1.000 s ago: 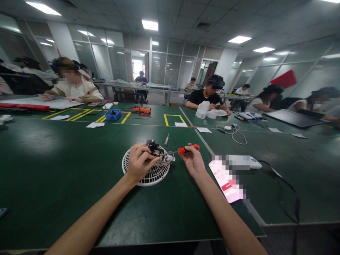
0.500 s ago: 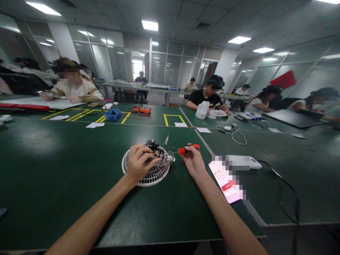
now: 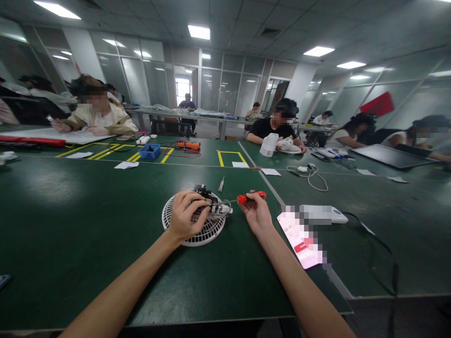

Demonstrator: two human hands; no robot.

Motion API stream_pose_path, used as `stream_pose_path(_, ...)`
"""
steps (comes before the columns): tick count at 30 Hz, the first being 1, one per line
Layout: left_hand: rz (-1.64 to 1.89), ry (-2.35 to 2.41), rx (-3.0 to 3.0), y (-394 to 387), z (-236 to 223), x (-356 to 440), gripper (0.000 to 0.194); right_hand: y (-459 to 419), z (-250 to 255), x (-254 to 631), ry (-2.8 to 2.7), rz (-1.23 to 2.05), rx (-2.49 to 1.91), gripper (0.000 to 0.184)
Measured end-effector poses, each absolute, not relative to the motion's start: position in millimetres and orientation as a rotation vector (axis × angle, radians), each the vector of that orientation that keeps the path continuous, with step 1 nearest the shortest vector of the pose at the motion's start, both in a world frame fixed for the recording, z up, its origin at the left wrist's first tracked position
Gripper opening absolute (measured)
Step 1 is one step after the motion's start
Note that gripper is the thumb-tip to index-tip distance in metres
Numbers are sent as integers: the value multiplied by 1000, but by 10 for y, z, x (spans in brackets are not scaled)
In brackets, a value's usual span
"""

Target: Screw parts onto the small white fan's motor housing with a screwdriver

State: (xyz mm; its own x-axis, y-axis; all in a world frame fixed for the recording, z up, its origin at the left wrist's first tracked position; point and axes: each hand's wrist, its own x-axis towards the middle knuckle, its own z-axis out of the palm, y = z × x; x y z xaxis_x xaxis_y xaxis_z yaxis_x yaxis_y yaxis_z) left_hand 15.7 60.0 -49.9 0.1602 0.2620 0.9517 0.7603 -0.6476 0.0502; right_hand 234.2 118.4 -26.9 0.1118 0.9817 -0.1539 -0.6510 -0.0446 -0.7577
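My right hand (image 3: 259, 216) grips the handle of a red-and-black screwdriver (image 3: 242, 199), its thin shaft pointing left. At the shaft's tip, the thumb and fingertips of my left hand (image 3: 186, 217) pinch together; what sits between them is too small to make out. Below the left hand lies a round white fan grille (image 3: 200, 241) on the green table. On the grille rests a black motor assembly (image 3: 201, 189) with pale wires and a white part (image 3: 225, 210), partly hidden by my fingers. A small clear-handled screwdriver (image 3: 221, 185) lies just beyond the grille.
A lit phone (image 3: 303, 251) and a white device (image 3: 336, 216) with a black cable are at my right. Farther off are a blue bin (image 3: 150, 151), an orange meter (image 3: 188, 144), a coiled grey cord (image 3: 317, 183) and paper slips. Several people sit around the tables.
My left fingertips have shifted slightly left and closed nearer the screwdriver tip. The right hand and screwdriver have barely moved. Across the table, a person has turned a white part over.
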Motion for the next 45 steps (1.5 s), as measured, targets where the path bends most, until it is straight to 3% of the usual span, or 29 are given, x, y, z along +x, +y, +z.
stream_pose_path(20,-1510,-981,-1968,630,-551,140,24,1162,-283,2339,-563,1476,-704,39)
stream_pose_path(29,-1505,-1200,-1902,677,-602,142,66,1226,-313,2396,-439,1343,-782,24)
stream_pose_path(45,-1501,-1685,-1953,757,-701,120,69,1319,-510,2416,-417,1289,-831,28)
